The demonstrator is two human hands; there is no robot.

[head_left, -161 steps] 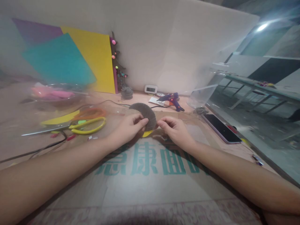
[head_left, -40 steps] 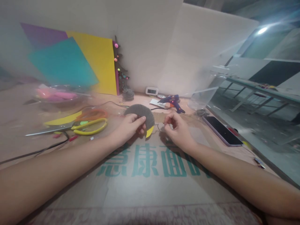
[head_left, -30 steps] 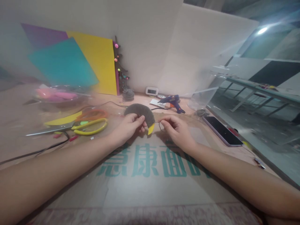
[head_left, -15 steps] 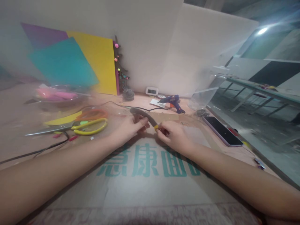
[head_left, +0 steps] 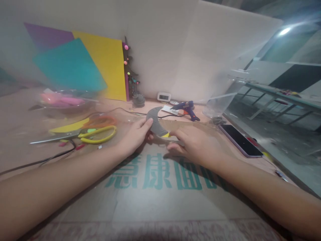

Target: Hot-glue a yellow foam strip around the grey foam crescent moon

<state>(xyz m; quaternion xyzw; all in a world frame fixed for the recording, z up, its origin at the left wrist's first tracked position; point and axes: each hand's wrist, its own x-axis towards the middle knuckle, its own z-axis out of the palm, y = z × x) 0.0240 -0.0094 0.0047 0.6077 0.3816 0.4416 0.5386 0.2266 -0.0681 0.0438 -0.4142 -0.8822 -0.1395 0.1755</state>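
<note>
My left hand (head_left: pixel 137 135) pinches a grey crescent-shaped piece (head_left: pixel 155 123) between thumb and fingers, near its left edge. The piece stands tilted with its broad face toward me, and its lower right end has a yellow tip (head_left: pixel 166 135). Close to that tip is my right hand (head_left: pixel 194 142), thumb and forefinger apart; whether the forefinger touches the tip I cannot tell. Below both hands lies a pale sheet with green printed characters (head_left: pixel 157 172). Its surface partly blurs under the right hand.
Left lie yellow-handled scissors (head_left: pixel 97 135), orange-handled scissors (head_left: pixel 100 122) and a clear bowl (head_left: pixel 85 104) with pink pieces. A blue glue gun (head_left: pixel 187 108), a small clock (head_left: pixel 164 97) and a decorated little tree (head_left: pixel 135 90) stand behind. A phone (head_left: pixel 240 140) and clear container (head_left: pixel 218 103) are right.
The grey piece has turned from nearly edge-on to show its broad crescent face. My right fingers have parted from its yellow end, while my left hand keeps hold.
</note>
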